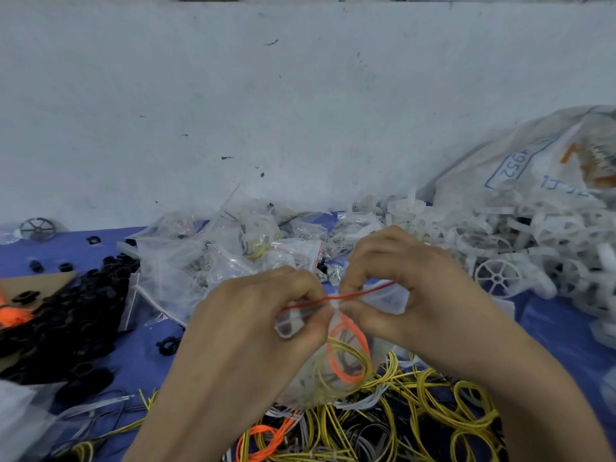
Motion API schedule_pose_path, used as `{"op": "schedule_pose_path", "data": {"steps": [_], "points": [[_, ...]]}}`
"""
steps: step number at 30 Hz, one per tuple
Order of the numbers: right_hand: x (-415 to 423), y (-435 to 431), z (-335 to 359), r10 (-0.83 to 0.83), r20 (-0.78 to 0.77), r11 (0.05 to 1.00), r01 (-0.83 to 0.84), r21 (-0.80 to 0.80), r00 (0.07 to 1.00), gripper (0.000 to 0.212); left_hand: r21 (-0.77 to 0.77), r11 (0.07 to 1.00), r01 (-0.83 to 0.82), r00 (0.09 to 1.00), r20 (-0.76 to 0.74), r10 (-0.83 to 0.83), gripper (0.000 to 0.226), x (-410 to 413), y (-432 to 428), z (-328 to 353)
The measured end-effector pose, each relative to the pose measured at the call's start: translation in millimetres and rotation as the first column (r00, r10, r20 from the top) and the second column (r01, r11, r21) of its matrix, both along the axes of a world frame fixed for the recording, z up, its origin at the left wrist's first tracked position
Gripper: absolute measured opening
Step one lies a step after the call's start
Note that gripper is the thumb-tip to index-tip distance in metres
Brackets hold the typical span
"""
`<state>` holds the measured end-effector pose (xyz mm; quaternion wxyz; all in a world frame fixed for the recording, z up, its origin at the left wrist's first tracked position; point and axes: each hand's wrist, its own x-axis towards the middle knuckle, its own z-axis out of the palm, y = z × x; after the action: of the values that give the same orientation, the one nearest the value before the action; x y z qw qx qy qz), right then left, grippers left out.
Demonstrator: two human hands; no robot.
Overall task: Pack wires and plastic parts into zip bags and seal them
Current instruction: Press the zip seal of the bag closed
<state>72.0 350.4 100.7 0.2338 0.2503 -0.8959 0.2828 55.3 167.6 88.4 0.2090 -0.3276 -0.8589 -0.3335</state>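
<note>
Fingers [311,288] of both hands are pinched shut on the red zip strip [350,296] of a small clear plastic zip bag [333,388]. The left hand [253,325] nips one end and the right hand [420,295] holds just beside it, thumb below the strip and forefinger above. The bag hangs from that strip with coiled yellow wires [363,358], an orange wire loop [343,371] and a white plastic part [290,323] inside.

This looks like the sealing step. To do it well I'd keep the two lips lined up, run the pinch from end to end without skipping, and keep any wire out of the track.

Under the bag, a tangled pile of yellow, grey and orange wires [416,425] lies on the blue-covered table [140,358]. Left of the bag is a heap of black plastic rings [76,311]. Beyond it is a mound of filled clear bags [213,258]. Right of it are white plastic wheels [500,278] and a printed white sack [533,161]. A rough pale wall [266,95] stands behind
</note>
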Motion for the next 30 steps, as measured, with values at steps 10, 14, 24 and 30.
{"op": "schedule_pose_path", "data": {"steps": [10, 14, 24, 30], "points": [[1.7, 1.7, 1.5, 0.004, -0.020, 1.000, -0.004, 0.002, 1.000, 0.017, 0.026, 0.998, 0.063, 0.998, -0.001, -0.063, 0.019, -2.1, 2.6, -0.2], [1.4, -1.8, 0.8, 0.021, -0.008, 1.000, -0.021, -0.007, 1.000, 0.007, 0.019, 0.994, 0.111, 0.994, 0.006, -0.111, 0.019, -3.1, 0.8, 0.1], [-0.2, 6.2, 1.1, 0.030, -0.009, 0.998, -0.030, -0.056, 1.000, 0.013, 0.036, 0.996, 0.077, 0.997, 0.009, -0.077, 0.012, -2.8, -2.0, 0.9], [-4.2, 15.7, -1.0, 0.014, 0.011, 0.993, -0.013, -0.113, 1.000, 0.009, 0.039, 0.997, 0.068, 0.997, 0.018, -0.069, 0.014, -3.7, -1.2, 0.0]]}}
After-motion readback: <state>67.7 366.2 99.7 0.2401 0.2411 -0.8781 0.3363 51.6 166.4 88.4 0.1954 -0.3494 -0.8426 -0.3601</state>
